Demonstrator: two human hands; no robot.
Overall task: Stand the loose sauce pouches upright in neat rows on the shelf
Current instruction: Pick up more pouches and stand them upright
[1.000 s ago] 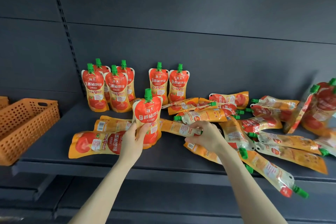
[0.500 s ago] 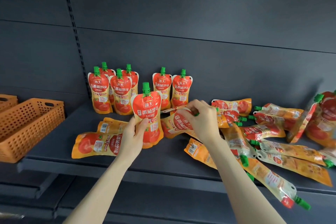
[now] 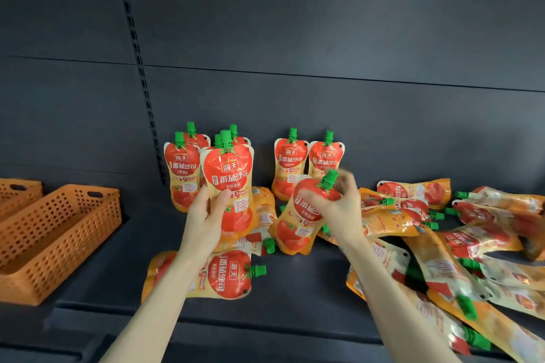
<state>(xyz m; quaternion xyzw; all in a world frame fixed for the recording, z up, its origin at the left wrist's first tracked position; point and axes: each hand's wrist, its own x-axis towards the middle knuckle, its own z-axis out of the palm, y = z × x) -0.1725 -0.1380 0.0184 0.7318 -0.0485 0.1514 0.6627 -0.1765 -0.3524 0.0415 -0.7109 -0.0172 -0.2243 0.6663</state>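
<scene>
Head view: the left hand (image 3: 206, 221) grasps an upright sauce pouch (image 3: 228, 186), which has shifted left since half a second ago and now overlaps the standing row (image 3: 181, 174) at the back of the shelf (image 3: 295, 289). The right hand (image 3: 339, 209) clasps a second pouch (image 3: 298, 221) just below its spout. That pouch lay nearly flat before and now tilts almost upright, beside the loose pile (image 3: 413, 191).

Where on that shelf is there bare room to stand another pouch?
Bare shelf lies between the orange basket and the standing pouches, and along the front between the lying pouch and the right-hand pile. That pile is crowded.
</scene>
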